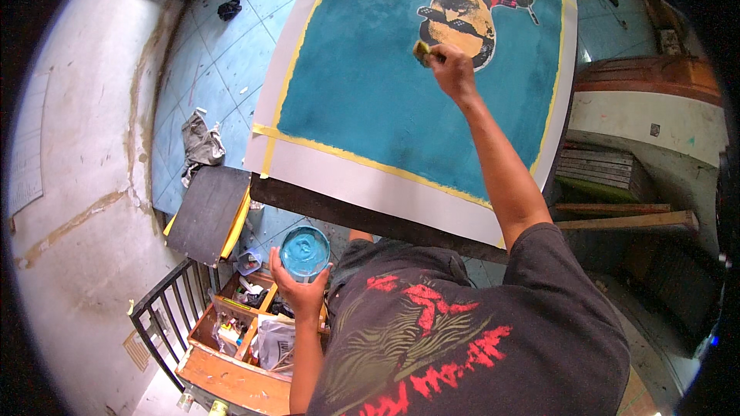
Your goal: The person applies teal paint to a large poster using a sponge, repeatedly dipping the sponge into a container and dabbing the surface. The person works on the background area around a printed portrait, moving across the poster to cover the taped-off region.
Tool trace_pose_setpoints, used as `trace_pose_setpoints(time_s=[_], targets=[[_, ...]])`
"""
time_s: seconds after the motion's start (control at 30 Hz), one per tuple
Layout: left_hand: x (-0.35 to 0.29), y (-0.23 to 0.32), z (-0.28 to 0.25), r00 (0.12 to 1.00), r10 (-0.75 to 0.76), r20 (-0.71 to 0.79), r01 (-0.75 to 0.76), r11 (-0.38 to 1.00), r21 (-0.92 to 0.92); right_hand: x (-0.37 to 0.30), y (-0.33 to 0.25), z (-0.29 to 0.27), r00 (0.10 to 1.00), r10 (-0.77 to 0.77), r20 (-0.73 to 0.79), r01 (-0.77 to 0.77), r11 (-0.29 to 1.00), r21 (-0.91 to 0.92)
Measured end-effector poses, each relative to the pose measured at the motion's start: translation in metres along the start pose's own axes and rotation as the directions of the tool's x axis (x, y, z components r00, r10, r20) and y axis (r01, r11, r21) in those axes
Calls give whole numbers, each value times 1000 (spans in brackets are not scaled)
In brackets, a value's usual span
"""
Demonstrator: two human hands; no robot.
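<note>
Paint already covers most of the big sheet (pixel 362 92): a broad teal field fills the space inside a thin yellow border line, and the white margin outside that line is bare. Near the top edge sits a printed or painted figure in black, tan and red, with its outline kept clear of the teal. The teal looks uneven, darker and cloudier in patches on the left side, so I judge the background to be laid in but not yet evened out, with the work now at the edge of the figure.

The right hand (pixel 453 69) reaches far up the sheet, its grip closed on a small yellowish sponge (pixel 422 50) pressed against the surface just beside the tan part of the figure. The left hand (pixel 302 289) is held low, off the sheet, fingers wrapped around a round tub of teal paint (pixel 305 252) that is open and fairly full.

The sheet lies on a dark board (pixel 370 212) serving as a worktop, tilted away from the person. Below the left hand stands a wooden crate (pixel 231 354) with compartments full of small jars, tubes and a plastic bag. A dark panel (pixel 206 212) leans to the left of it, with a black metal railing (pixel 166 300) nearby. A grey rag (pixel 200 142) lies crumpled on the blue tiled floor (pixel 223 54). To the right are stacked frames (pixel 601 169) and wooden slats (pixel 628 219).

Nothing lies on the sheet itself; the long reach across wet paint is the main hazard, since the forearm hangs over the teal.
</note>
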State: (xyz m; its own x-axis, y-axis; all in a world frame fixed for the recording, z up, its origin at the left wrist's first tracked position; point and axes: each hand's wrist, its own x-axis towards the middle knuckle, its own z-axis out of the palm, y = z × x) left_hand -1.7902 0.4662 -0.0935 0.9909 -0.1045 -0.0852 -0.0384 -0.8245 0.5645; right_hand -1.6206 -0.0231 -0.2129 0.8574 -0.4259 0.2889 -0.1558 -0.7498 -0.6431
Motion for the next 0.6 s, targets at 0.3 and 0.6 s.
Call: trace_pose_setpoints(time_s=[0.3,0.6], targets=[[0,0,0,1000,-21,5,21,999,24,11,-25,-5,984,-85,158,78,996,48],[0,2,-2,1000,-19,-11,19,1000,0,-2,-40,35,926,-116,359,140,989,-41]])
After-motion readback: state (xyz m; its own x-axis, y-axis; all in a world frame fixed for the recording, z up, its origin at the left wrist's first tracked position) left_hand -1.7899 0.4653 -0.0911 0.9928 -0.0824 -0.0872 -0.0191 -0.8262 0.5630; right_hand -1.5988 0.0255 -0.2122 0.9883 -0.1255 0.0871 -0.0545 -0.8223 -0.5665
